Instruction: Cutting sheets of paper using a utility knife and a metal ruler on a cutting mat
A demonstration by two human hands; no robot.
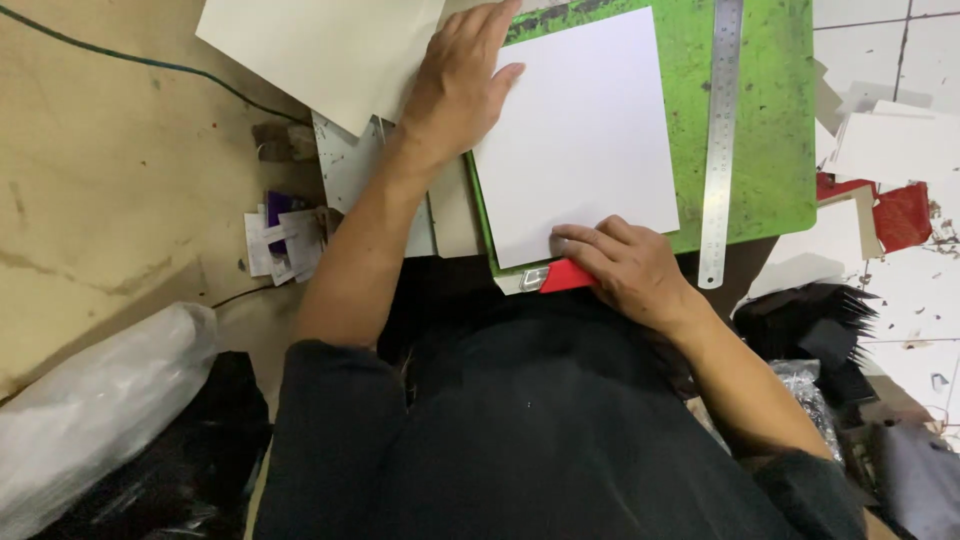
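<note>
A floor-level craft workshop: green cutting mat (770, 150), steel ruler (720, 140), paper scraps (285, 240) on tiles.

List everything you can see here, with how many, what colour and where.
white sheet: one, white, lying on the green mat
cutting mat: one, green, in the top middle
steel ruler: one, silver, upright along the mat's right side
utility knife: one, red with a metal tip, at the sheet's lower edge
cream sheet: one, cream, top left
paper scraps: a small pile, white and purple, left of the forearm
plastic bag: one, clear, bottom left
red scrap: one, red, at the right edge
left hand: flat on the sheet's upper left edge
right hand: on the knife, fingertips on the sheet
</note>
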